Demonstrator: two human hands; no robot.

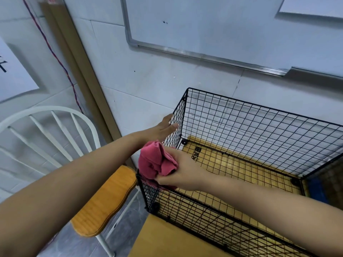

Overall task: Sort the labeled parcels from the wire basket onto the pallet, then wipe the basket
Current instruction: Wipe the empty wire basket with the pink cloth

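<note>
Basket (259,130) sits on worktop (167,238). Left hand (159,130) lies flat against its end panel, fingers straight. Right hand (181,173) fingers clench cloth (156,164) at near corner rim.

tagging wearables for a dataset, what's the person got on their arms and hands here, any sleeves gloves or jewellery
Nothing worn shows. The left hand and right hand are ungloved, with no ring, watch or bracelet visible. Both arms are bare to the frame edge, and no sleeve is in view.
</note>
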